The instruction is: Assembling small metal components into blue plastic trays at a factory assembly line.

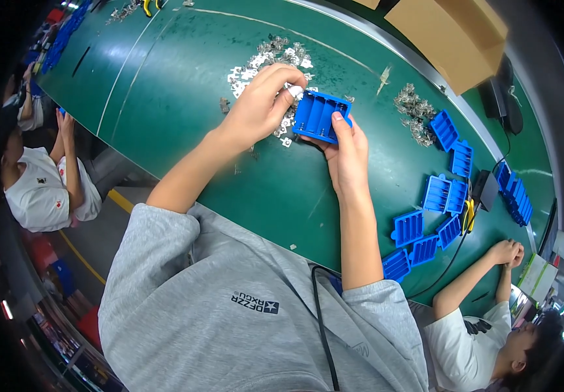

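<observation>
while right fingers (340,122) clamp a four-slot battery holder (317,115), seemingly steadying it, left fingers (284,73) pinch a white piece (295,92), metal contacts (259,60) heaped beyond.

Hands of person — two: one left hand (259,108), one right hand (345,147). Held blue tray (322,117): one. Loose blue trays (407,228) on right side of green table (184,98): eight. Stacked blue trays (520,201) at far right: several, too tightly packed to count. Piles of small metal parts (416,111): three — single pieces too many to count. Yellow-handled tools (468,217): two. Large cardboard box (448,39): one. Co-workers (461,349): one at right, at least two at left.
</observation>
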A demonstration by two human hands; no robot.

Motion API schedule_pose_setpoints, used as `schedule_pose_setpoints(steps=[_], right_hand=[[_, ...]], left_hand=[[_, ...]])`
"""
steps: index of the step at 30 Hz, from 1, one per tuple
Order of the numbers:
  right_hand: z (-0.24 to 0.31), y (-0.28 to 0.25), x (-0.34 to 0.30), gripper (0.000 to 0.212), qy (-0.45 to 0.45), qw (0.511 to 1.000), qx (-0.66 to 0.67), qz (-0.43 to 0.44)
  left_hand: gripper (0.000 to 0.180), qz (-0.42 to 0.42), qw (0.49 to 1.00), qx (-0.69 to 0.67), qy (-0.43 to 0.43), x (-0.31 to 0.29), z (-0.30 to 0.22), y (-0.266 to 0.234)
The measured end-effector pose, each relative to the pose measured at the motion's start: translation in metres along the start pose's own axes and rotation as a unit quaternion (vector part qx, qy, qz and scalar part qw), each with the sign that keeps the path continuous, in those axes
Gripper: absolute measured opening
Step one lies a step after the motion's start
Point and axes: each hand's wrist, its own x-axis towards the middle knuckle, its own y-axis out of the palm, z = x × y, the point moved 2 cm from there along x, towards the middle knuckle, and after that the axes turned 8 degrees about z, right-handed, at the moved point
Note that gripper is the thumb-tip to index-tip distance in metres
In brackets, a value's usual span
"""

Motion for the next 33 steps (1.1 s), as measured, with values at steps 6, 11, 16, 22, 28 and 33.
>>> schedule_pose_setpoints(steps=[6,11,16,22,28,33], right_hand=[[-0.001,-0.006,0.000,0.036,-0.011,0.999,-0.039,-0.013],[-0.001,-0.006,0.000,0.037,-0.025,0.984,-0.157,-0.084],[0.000,0.003,-0.002,0.037,-0.088,0.979,-0.174,-0.055],[-0.003,0.001,-0.003,0.035,-0.081,0.977,-0.194,-0.029],[-0.002,0.003,-0.006,0.035,-0.078,0.978,-0.193,-0.026],[-0.005,0.001,-0.003,0.038,-0.068,0.989,-0.131,-0.003]], left_hand=[[0.022,0.021,0.996,0.084,0.005,0.002,-0.008,-0.003],[0.021,0.019,0.989,0.144,0.016,0.002,-0.007,-0.007],[0.021,0.038,0.991,0.125,0.001,0.001,-0.010,-0.005],[0.021,0.032,0.988,0.147,0.019,-0.001,-0.008,-0.005],[0.024,0.007,0.986,0.156,0.058,-0.003,-0.006,0.004],[0.026,0.030,0.986,0.159,0.044,-0.004,-0.005,0.006]])
